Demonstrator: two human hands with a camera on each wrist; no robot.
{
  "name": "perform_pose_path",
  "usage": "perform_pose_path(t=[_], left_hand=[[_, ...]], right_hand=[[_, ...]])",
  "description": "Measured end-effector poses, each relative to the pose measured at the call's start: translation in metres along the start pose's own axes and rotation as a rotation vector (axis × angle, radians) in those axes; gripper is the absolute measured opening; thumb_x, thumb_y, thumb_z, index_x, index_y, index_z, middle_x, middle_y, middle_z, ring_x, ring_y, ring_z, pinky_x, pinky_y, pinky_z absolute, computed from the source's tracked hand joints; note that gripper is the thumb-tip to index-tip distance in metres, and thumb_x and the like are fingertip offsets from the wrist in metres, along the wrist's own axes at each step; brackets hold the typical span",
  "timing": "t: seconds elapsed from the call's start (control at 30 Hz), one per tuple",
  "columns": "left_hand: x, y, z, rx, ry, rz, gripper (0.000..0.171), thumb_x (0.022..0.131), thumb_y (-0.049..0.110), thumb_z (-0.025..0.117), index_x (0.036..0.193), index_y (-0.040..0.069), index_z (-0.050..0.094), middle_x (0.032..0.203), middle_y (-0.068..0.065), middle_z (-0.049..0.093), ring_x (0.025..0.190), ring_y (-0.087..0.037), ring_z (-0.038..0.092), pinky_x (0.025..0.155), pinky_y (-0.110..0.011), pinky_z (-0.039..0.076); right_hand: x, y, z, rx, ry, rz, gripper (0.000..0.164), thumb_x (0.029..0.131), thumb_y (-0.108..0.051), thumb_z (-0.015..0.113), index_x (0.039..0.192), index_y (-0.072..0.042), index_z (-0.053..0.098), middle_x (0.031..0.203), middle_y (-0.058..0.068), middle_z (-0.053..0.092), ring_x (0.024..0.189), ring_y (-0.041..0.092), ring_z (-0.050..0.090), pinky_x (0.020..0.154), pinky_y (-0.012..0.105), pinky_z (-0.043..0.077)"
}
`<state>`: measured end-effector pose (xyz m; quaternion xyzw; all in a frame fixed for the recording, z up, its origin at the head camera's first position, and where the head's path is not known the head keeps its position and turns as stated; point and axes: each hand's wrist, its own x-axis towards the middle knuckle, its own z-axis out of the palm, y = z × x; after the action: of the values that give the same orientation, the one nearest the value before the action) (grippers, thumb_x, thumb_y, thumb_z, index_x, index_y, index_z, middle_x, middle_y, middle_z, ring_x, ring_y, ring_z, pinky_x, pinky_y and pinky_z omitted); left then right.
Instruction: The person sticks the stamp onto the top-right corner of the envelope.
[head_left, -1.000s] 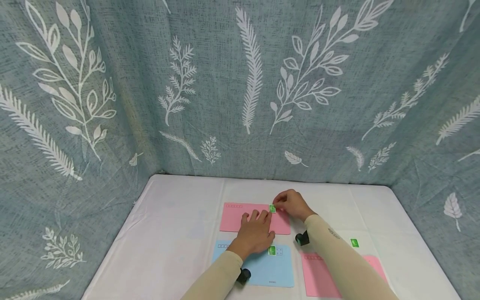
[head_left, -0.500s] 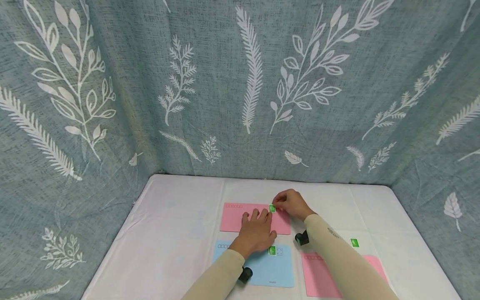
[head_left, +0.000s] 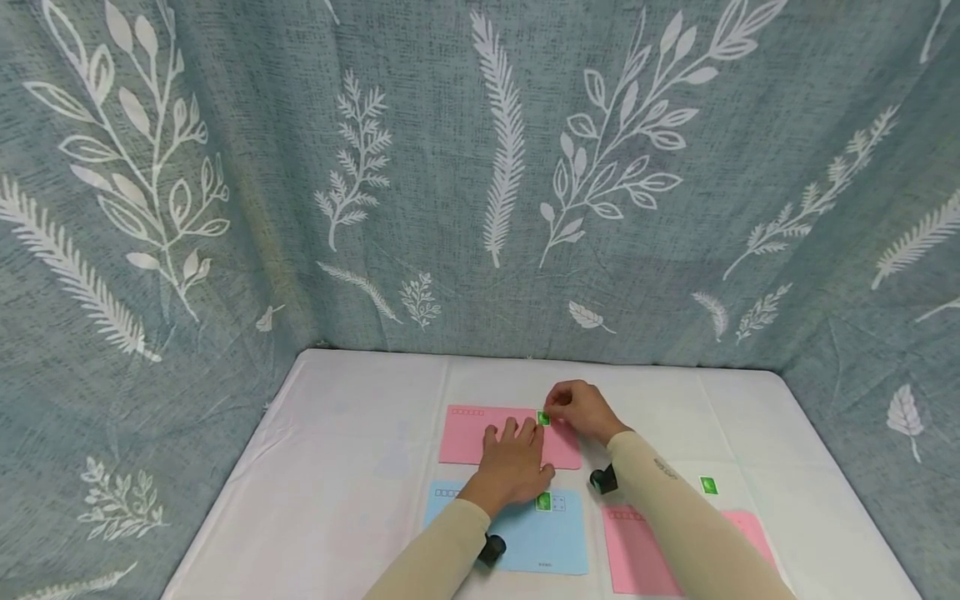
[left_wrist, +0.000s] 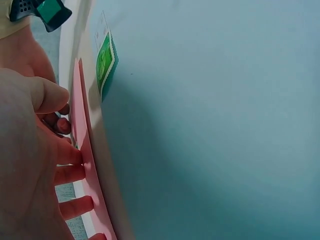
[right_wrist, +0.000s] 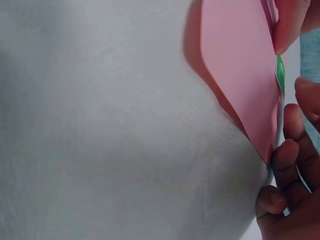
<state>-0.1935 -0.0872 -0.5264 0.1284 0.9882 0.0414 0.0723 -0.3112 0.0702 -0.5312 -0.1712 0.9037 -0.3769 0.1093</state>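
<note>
A pink envelope (head_left: 467, 443) lies at the back middle of the table, with a green stamp (head_left: 543, 419) at its upper right corner. My left hand (head_left: 513, 467) is spread over the envelope's lower part, its index fingertip by the stamp's lower edge. Thumb and finger of my right hand (head_left: 585, 410) pinch the stamp at its right side, partly covering it. In the right wrist view, the stamp (right_wrist: 280, 74) shows edge-on, so its contact with the paper cannot be told. Beneath my left wrist is a blue envelope (head_left: 551, 542) bearing another green stamp (head_left: 543, 501).
A second pink envelope (head_left: 637, 554) lies at front right, partly under my right forearm. Just beyond it, a loose green stamp (head_left: 708, 485) rests on the white tablecloth (head_left: 337, 467). A patterned curtain (head_left: 450, 208) encloses the table's back and sides.
The pinched stamp has shifted very slightly left and toward me, along with my right fingertips. My left hand stays in nearly the same place.
</note>
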Motion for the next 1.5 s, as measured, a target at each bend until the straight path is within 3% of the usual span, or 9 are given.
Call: perform_pose_path(t=[0.17, 0.37, 0.67, 1.03, 1.5], left_hand=[[-0.004, -0.004, 0.005, 0.000, -0.011, -0.007, 0.070, 0.099, 0.056, 0.049, 0.155, 0.014, 0.044, 0.155, -0.002, 0.040, 0.138, -0.031, 0.034, 0.110, -0.063, 0.026], [-0.002, -0.002, 0.008, -0.006, -0.018, 0.012, 0.072, 0.100, 0.058, 0.047, 0.156, 0.013, 0.042, 0.156, -0.002, 0.039, 0.138, -0.031, 0.033, 0.110, -0.062, 0.025], [-0.004, 0.000, -0.002, -0.002, -0.014, 0.011, 0.071, 0.100, 0.056, 0.047, 0.156, 0.013, 0.043, 0.156, -0.003, 0.039, 0.137, -0.031, 0.034, 0.109, -0.061, 0.027], [-0.003, 0.002, -0.009, -0.001, -0.008, 0.012, 0.071, 0.100, 0.055, 0.049, 0.155, 0.012, 0.044, 0.155, -0.003, 0.041, 0.135, -0.030, 0.035, 0.109, -0.061, 0.028], [0.003, 0.002, -0.002, 0.003, -0.009, 0.009, 0.072, 0.100, 0.057, 0.047, 0.156, 0.013, 0.043, 0.155, -0.002, 0.040, 0.135, -0.029, 0.034, 0.109, -0.060, 0.027]], right_hand=[[-0.001, -0.004, 0.007, -0.085, -0.053, -0.036, 0.009, 0.094, -0.018, 0.074, 0.085, -0.018, 0.073, 0.078, -0.006, 0.065, 0.076, 0.014, 0.057, 0.075, 0.034, 0.049], [-0.005, -0.006, 0.006, -0.152, -0.038, -0.008, 0.012, 0.093, -0.017, 0.074, 0.081, -0.019, 0.071, 0.075, -0.006, 0.063, 0.074, 0.014, 0.056, 0.074, 0.033, 0.048], [-0.001, -0.003, 0.005, -0.229, -0.031, -0.057, 0.013, 0.093, -0.019, 0.073, 0.081, -0.018, 0.069, 0.072, -0.006, 0.060, 0.071, 0.013, 0.054, 0.072, 0.033, 0.047], [0.000, -0.007, 0.003, -0.269, -0.007, -0.054, 0.013, 0.092, -0.018, 0.072, 0.079, -0.017, 0.068, 0.070, -0.006, 0.060, 0.069, 0.012, 0.054, 0.073, 0.034, 0.047], [-0.004, -0.011, 0.002, -0.270, -0.020, -0.053, 0.014, 0.093, -0.019, 0.074, 0.080, -0.016, 0.067, 0.070, -0.005, 0.059, 0.069, 0.013, 0.053, 0.072, 0.033, 0.047]])
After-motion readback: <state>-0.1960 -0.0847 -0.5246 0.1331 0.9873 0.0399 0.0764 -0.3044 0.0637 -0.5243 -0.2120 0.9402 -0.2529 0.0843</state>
